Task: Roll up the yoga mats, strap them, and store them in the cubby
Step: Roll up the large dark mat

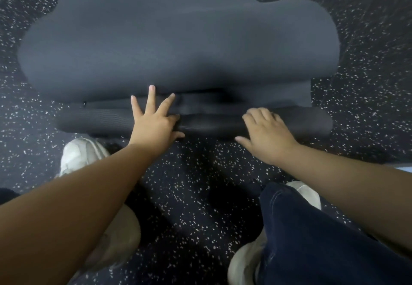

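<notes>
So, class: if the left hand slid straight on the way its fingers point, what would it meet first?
Probably the raised fold of the yoga mat: the left hand points at it over the rolled end.

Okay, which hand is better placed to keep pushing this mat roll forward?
Probably the left hand: it lies flat with fingers spread over the rolled mat near its middle. The right hand curls on the roll nearer one end.
</notes>
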A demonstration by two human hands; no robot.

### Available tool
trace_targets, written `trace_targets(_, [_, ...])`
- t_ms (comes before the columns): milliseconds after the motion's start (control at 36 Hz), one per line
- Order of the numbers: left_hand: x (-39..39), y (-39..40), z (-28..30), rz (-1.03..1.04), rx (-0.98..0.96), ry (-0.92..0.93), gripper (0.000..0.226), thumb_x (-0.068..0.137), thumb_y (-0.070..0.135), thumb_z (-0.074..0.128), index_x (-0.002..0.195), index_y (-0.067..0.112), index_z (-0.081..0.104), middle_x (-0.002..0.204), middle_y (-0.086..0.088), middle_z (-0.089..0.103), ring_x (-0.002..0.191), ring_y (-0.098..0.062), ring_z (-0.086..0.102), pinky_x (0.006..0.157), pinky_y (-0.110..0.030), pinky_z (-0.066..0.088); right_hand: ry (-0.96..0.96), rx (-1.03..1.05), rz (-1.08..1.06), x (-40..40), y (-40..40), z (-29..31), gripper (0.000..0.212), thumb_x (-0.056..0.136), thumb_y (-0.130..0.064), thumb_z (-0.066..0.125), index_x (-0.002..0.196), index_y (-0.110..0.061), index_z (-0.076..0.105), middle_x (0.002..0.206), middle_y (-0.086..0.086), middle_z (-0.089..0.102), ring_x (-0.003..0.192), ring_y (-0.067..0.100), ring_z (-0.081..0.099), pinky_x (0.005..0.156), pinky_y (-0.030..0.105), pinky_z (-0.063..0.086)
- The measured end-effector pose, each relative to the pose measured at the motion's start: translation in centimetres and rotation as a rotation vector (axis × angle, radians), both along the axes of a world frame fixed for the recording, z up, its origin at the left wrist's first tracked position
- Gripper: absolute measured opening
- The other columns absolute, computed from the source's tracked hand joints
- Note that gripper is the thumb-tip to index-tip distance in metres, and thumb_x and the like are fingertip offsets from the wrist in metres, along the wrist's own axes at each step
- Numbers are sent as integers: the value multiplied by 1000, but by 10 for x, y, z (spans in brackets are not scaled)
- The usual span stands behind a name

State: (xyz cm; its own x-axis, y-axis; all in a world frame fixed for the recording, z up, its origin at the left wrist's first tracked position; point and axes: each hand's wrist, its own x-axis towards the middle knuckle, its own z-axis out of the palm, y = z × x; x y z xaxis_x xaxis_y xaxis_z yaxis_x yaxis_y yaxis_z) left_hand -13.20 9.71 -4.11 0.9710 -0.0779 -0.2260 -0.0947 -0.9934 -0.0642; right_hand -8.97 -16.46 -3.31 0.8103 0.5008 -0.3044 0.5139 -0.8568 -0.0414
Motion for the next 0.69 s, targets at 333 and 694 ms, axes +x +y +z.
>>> trace_targets(333, [-25, -14, -32, 147, -140, -197, 17, 80, 28, 77, 91, 15, 75, 87, -15, 59, 85, -44, 54, 88, -65, 41, 40, 3, 11, -12, -6, -10, 37, 101, -39, 43, 132, -20, 46, 126, -2, 49, 118, 22, 43, 94, 37, 40])
trace_targets(694, [-44, -15, -42, 193, -127, -190, 30, 91, 36, 58, 112, 19, 70, 89, -15, 62, 82, -41, 59, 85, -60, 47, 50, 19, 113, -22, -16, -20, 31, 96, -13, 52, 127, -11, 53, 112, 6, 57, 103, 30, 53, 85, 44, 45])
